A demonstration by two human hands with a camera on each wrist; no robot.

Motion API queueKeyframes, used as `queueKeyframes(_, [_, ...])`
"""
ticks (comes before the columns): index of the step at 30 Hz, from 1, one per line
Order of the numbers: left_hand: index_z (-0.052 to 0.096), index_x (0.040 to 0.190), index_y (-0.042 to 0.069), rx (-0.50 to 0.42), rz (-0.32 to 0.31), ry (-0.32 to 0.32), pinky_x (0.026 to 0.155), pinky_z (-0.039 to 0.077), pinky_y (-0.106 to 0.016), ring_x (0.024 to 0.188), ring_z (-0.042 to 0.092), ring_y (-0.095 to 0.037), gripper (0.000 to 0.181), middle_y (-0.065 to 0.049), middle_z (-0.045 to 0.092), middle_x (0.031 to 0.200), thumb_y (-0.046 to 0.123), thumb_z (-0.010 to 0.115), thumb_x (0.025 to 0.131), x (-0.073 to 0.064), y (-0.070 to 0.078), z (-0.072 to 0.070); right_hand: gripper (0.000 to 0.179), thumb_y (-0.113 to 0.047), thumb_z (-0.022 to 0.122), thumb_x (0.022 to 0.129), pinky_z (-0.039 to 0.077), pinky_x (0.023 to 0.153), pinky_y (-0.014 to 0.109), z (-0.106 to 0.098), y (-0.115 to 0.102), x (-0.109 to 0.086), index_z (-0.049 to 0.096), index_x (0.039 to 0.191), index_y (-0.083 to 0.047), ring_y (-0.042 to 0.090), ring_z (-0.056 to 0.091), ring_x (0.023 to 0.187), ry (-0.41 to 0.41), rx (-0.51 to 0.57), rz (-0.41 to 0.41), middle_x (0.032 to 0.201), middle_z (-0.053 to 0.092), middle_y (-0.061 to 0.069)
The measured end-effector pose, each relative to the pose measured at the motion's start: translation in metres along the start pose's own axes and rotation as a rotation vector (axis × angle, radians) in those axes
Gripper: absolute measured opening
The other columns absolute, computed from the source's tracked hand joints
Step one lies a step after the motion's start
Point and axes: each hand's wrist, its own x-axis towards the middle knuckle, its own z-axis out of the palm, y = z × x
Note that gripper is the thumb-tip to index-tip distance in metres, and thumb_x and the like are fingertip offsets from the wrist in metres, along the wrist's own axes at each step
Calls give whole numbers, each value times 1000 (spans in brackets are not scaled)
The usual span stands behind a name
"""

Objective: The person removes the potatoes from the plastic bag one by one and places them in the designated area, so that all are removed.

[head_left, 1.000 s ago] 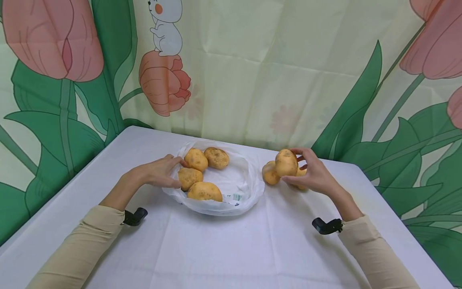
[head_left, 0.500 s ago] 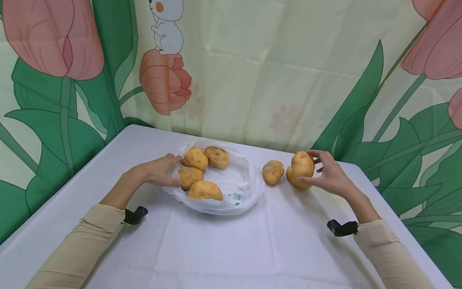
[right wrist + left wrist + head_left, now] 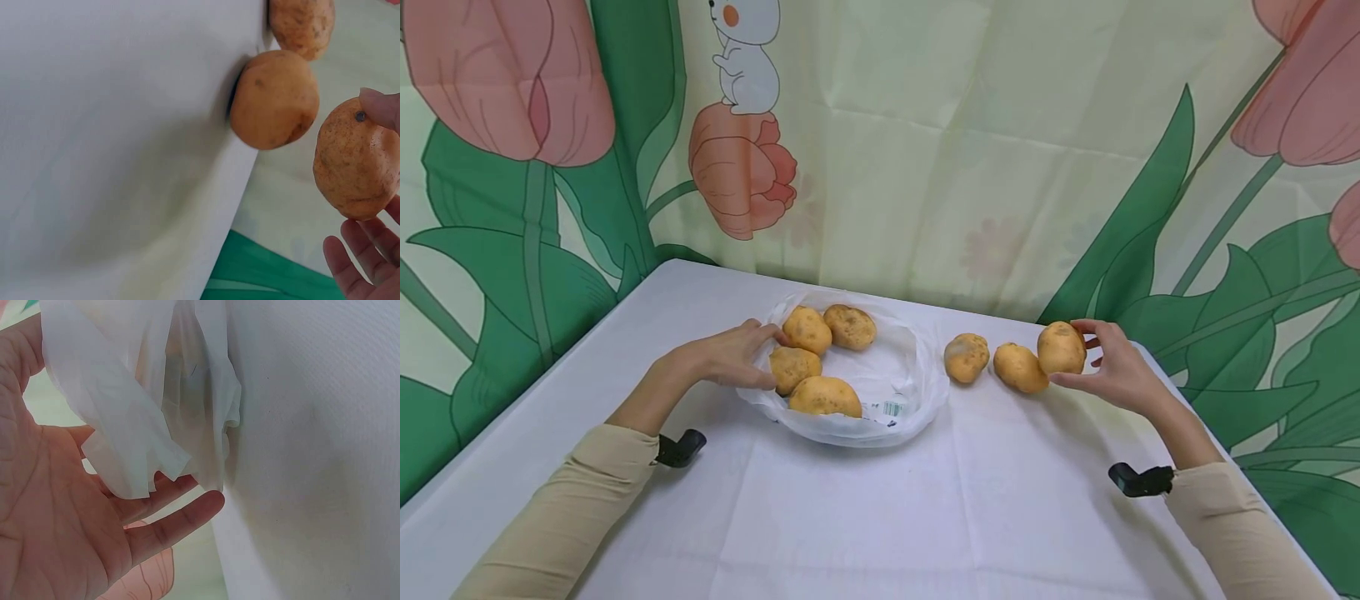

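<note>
My right hand (image 3: 1116,371) holds a potato (image 3: 1062,348) between thumb and fingers, raised a little above the table at the right. In the right wrist view the thumb presses on top of this potato (image 3: 355,159), with the fingers under it. On the table to its left lie two more potatoes, a nearer one (image 3: 1020,368) and a farther one (image 3: 966,358). At the left, my left hand (image 3: 733,354) grips the rim of a white plastic bag (image 3: 917,417), its folds (image 3: 119,412) between thumb and fingers. Several potatoes (image 3: 825,397) sit in the bag's left half.
A white cloth covers the table (image 3: 850,517). Behind it hangs a curtain (image 3: 910,150) printed with tulips. A printed barcode label (image 3: 892,409) shows inside the bag. Black wrist cameras stick out below both wrists.
My right hand has carried its potato to the right, past the two lying on the table, uncovering the nearer one. The left hand and the bag stay where they were.
</note>
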Motion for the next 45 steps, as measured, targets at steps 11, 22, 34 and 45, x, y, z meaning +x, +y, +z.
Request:
queueKeyframes(11, [50,138,10,4,-1,2,99,45,-57,115,52,-34,63,-22,49,131,33,68,83,1,-1,1,92,-37,87,81,50,77,39,-6,22,-2,38,143,10,41,47,113,-54,-60,56,133,42,30])
queueKeyframes(22, [50,139,11,5,-1,2,101,45,-58,116,52,-34,63,-21,49,130,35,69,83,2,-2,2,90,-31,86,81,53,77,44,-3,41,-1,38,142,13,46,45,113,-145,-88,83,130,43,31])
queueKeyframes(34, [50,140,11,6,-12,-1,102,44,-60,117,52,-34,64,-21,49,131,35,69,84,3,-1,2,91,-33,87,80,52,90,59,1,47,-1,40,141,14,48,46,114,-213,-96,90,131,44,33])
queueKeyframes(45, [50,139,10,2,-16,-6,103,44,-61,117,52,-35,63,-22,49,132,34,69,83,2,0,1,91,-33,88,78,50,93,62,8,47,-2,41,141,13,48,48,115,-273,-115,117,129,46,33])
